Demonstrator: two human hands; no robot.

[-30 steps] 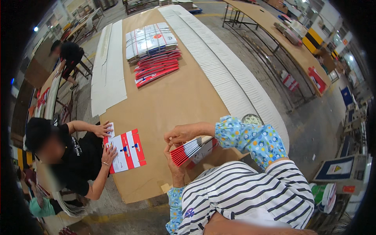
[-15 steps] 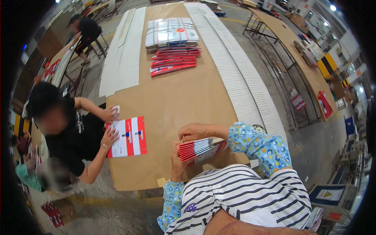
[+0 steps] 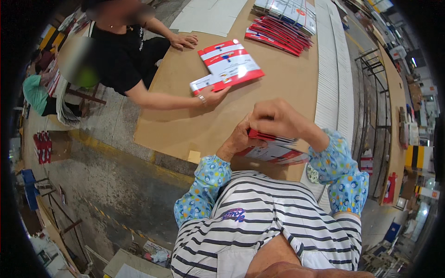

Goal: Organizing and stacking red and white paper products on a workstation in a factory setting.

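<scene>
Both my hands hold a stack of red-and-white flat printed cards (image 3: pixel 273 150) close to my chest, at the near edge of a brown cardboard-covered table (image 3: pixel 282 78). My left hand (image 3: pixel 237 139) grips the stack's left end. My right hand (image 3: pixel 273 119) lies curled over its top edge. I wear patterned blue sleeve covers and a striped shirt. Across the table's left edge a person in black rests both hands on another red-and-white card pile (image 3: pixel 227 65).
More red cards (image 3: pixel 278 34) lie fanned at the far end under a stacked pile (image 3: pixel 287 9). White corrugated strips (image 3: pixel 331 78) run along the table's right side. A metal rack (image 3: pixel 375 92) stands to the right; a concrete floor with a red crate (image 3: pixel 44 146) lies left.
The view has swung left and closer. My hands have drawn the card stack in toward my chest. The person in black now appears at upper left with the card pile.
</scene>
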